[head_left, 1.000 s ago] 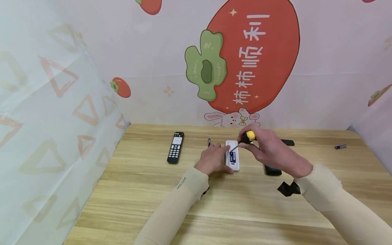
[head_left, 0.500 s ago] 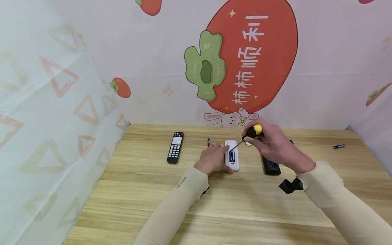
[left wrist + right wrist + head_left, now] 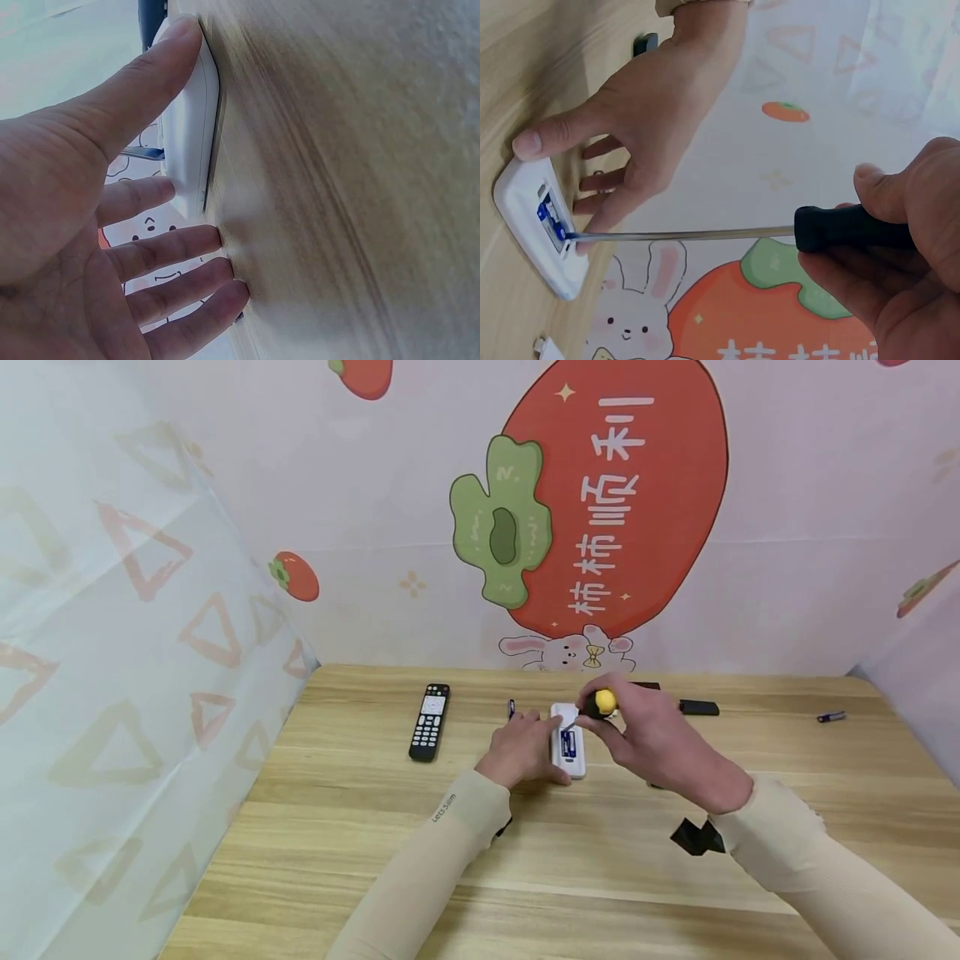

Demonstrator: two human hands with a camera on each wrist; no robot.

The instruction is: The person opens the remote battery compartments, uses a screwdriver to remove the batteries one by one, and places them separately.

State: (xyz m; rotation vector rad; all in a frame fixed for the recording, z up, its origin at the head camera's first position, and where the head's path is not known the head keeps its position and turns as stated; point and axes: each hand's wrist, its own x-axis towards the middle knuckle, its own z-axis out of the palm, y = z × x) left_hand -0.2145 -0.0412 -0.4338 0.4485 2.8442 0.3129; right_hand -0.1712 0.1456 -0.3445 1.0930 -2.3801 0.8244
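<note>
A white remote-like device (image 3: pixel 568 768) lies with its battery compartment up, and blue batteries (image 3: pixel 551 217) sit in it. My left hand (image 3: pixel 521 749) steadies its left side: the thumb presses one end and the index fingertip touches farther along, while the other fingers, fairly straight, reach down to the table. My right hand (image 3: pixel 660 739) grips a screwdriver (image 3: pixel 847 229) by its black and yellow handle. The thin shaft slants down to the device, and its tip meets the compartment at the end of a battery. In the head view, the right fingers hide part of the shaft.
On the wooden table (image 3: pixel 360 843), a black remote control (image 3: pixel 429 727) lies to the left. One loose battery (image 3: pixel 512 708) is behind my left hand, another battery (image 3: pixel 831 717) far right. A small black cover (image 3: pixel 699 707) and partly hidden black objects lie around my right hand.
The right hand first rose rightward with the screwdriver, then came back down and left, closer to the device. My left hand and the white device have stayed in place.
</note>
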